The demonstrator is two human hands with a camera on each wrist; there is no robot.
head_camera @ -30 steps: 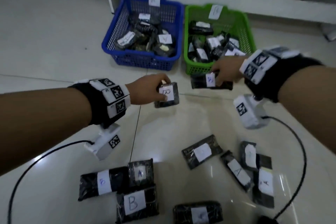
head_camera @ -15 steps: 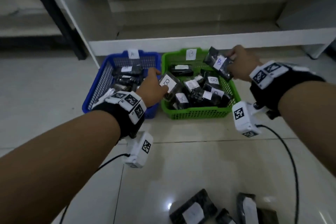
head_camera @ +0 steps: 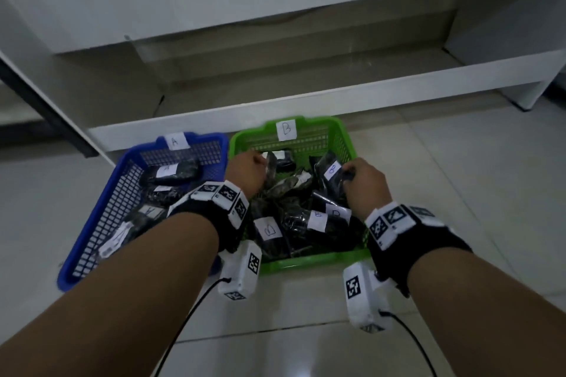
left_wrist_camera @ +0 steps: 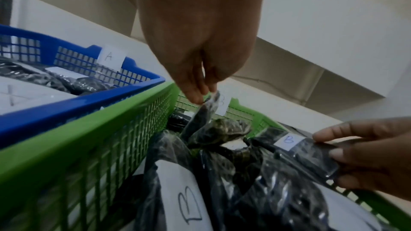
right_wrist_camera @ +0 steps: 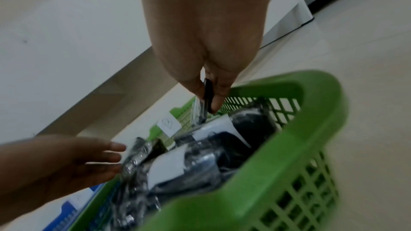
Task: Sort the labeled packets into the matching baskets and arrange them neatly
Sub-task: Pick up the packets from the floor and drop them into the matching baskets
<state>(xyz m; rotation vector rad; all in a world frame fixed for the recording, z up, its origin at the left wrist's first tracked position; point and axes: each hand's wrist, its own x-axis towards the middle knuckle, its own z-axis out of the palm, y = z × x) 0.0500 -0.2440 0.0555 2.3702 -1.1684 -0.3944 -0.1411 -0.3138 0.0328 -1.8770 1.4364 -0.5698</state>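
Two baskets sit side by side on the floor: a green one [head_camera: 343, 144] marked B, holding at least six packets, and a blue one [head_camera: 101, 223] marked A at its 9 o'clock, holding about four. The left hand [head_camera: 245, 173] pinches one packet [head_camera: 271, 167] upright near the green basket's 11 o'clock wall. The right hand [head_camera: 364, 180] grips a B packet [head_camera: 329, 174] just inside the 3 o'clock rim.

The green moulded-plastic lattice basket [head_camera: 343, 144] and the blue plastic lattice basket [head_camera: 101, 223] are showing a smooth, slightly shiny finish. The dark packets in crinkled glossy film [head_camera: 306, 223] are catching glints, each carrying a matt white paper label. The pale floor tiles [head_camera: 459, 177] are looking polished and smooth.
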